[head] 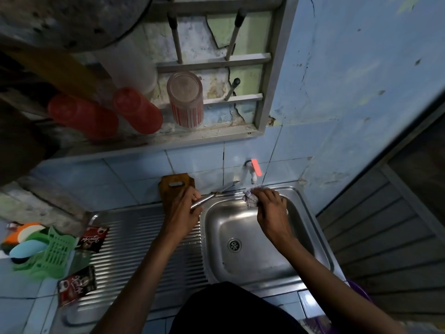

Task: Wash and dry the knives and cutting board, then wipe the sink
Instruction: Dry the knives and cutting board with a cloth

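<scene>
Lying on the draining board: two dark sachets (93, 238). Leaning against the tiled wall: one wooden cutting board (175, 186). Gripping one knife (212, 196) by its handle: left hand (184, 209), fingers curled. Pressing one checked cloth (249, 198) onto the sink (243, 266) rim: right hand (271, 208), fingers bunched around it.

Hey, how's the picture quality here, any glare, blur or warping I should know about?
Head view: dim overall; the wide lens bows the wall and rack lines; soft glare on the sink basin and the drainboard ridges; the red cups at upper left look smeared; both hands stay fairly sharp.
</scene>
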